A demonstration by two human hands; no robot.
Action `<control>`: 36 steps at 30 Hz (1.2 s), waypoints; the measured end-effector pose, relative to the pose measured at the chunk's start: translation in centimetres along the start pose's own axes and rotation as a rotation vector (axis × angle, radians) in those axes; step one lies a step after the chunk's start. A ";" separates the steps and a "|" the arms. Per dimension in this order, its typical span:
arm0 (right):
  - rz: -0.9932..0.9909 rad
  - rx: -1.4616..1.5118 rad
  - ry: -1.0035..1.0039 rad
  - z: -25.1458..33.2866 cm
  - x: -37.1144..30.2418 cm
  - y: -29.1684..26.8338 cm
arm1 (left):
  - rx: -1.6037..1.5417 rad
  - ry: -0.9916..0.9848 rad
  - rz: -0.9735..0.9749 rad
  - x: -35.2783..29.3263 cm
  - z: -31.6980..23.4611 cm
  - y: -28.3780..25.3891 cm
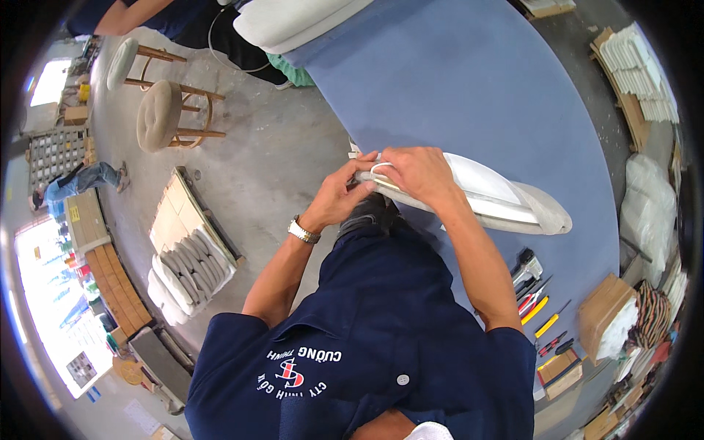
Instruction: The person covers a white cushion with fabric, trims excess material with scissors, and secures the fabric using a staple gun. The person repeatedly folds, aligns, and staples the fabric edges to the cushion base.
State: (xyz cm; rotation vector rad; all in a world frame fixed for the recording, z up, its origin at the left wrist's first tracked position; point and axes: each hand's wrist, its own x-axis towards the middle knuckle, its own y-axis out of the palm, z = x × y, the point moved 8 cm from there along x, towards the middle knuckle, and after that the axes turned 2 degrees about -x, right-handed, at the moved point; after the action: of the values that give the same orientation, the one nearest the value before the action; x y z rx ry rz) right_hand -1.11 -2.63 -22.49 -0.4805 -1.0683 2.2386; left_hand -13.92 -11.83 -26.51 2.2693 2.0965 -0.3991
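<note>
A long padded piece (546,209) with grey-beige fabric on its side and a white face lies on the blue table, its left end reaching the table's near edge. At that end, my left hand (343,192) is closed on the fabric edge, thumb below and fingers above. Close beside it, my right hand (422,174) bends over the piece, its fingertips pinching at a thin white cord (381,166) that loops up between the hands. My fingers partly hide what lies under the cord.
On the blue table (469,88) lie a staple gun (525,267), yellow-handled tools (546,325) and a cardboard box (561,372) at right. Another padded piece (301,22) rests at the far end near a person. Round stools (160,116) and a pallet of cushions (192,268) stand left.
</note>
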 end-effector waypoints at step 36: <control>-0.009 0.097 -0.073 -1.3 0.7 -1.3 | 0.025 -0.052 0.088 1.7 0.4 -0.3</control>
State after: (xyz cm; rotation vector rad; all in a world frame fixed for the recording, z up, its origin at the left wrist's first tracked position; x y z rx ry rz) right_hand -0.46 -0.73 -22.29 -0.3546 -0.9905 2.3028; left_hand -14.13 -10.18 -27.17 2.3284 1.9700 -0.4781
